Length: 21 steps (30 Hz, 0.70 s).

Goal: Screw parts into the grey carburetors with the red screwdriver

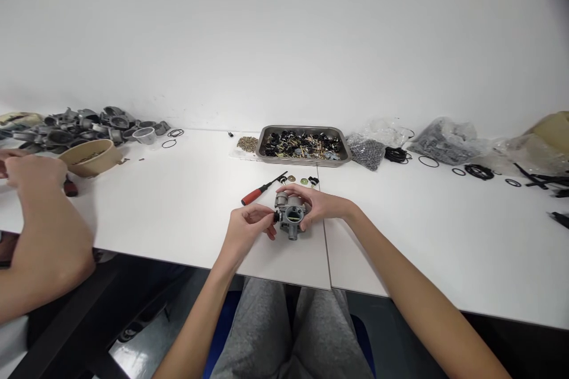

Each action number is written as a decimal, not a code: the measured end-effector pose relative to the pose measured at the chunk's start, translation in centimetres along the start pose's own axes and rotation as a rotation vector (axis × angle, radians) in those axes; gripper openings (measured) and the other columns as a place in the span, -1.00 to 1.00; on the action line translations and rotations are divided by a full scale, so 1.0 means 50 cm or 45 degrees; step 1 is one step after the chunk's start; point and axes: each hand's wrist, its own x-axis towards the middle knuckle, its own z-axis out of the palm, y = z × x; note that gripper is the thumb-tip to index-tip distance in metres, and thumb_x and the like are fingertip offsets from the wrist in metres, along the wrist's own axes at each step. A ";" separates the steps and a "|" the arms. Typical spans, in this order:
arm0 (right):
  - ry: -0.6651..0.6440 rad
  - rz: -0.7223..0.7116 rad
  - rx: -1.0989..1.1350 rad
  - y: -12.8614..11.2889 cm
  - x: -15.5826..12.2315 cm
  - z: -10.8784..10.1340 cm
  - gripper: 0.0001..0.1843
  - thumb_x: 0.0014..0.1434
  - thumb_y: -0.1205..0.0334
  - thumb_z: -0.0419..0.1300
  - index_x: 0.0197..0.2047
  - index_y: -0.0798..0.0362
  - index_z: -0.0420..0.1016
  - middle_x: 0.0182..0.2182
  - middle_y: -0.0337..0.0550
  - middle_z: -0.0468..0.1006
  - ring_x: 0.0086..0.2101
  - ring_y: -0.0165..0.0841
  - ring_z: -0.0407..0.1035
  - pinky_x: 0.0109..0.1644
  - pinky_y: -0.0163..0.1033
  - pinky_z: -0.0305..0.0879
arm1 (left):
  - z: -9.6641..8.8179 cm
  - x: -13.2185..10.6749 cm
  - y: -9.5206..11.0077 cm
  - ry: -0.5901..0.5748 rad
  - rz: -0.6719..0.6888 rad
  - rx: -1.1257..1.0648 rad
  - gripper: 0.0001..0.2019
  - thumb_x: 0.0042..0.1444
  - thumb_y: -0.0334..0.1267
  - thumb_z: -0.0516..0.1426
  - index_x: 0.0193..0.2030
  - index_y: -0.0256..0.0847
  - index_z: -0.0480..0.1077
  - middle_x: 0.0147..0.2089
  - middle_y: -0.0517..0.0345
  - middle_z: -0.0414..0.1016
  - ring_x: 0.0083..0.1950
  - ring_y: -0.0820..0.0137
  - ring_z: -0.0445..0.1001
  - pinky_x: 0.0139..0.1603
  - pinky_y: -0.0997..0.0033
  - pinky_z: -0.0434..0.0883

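Note:
A grey metal carburetor (293, 231) stands on the white table in front of me, its round bore facing me. My right hand (320, 204) is closed around its top and right side. At the carburetor's left side, my left hand (249, 226) pinches a small black knob (276, 217) between thumb and fingers; the knob touches the body. Just behind lies a screwdriver (252, 196) with a red and black handle. Near its tip are a brownish washer (291, 178), a green-gold disc (304, 181) and a small black-headed part (313, 181).
A metal tray (304, 161) of small parts stands at the back, beside brass pieces (247, 143) on plastic. To the right are bagged parts (444, 141) and black rings (479, 172). On the left are carburetor bodies (66, 130), a tan bowl (91, 160) and a co-worker's arm (48, 237).

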 end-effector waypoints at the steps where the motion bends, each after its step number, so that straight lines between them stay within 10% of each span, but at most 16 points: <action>1: -0.003 0.003 -0.002 -0.001 0.000 0.000 -0.03 -0.07 0.01 0.46 0.34 -0.17 0.12 0.25 -0.03 0.17 0.18 -0.11 0.19 0.18 -0.07 0.24 | 0.002 -0.001 0.002 0.029 0.004 0.028 -0.76 -0.01 -0.18 0.24 -0.31 -0.37 0.47 -0.53 0.05 0.52 -0.54 0.41 0.47 -0.43 0.43 0.46; 21: -0.025 -0.002 -0.003 -0.007 -0.003 0.002 -0.01 -0.06 0.03 0.46 0.35 -0.15 0.08 0.30 -0.04 0.13 0.23 -0.12 0.14 0.25 -0.06 0.20 | -0.003 -0.011 -0.008 0.138 0.120 0.029 -0.78 -0.02 -0.21 0.28 -0.34 -0.37 0.53 -0.39 0.01 0.58 -0.39 0.37 0.56 -0.23 0.40 0.54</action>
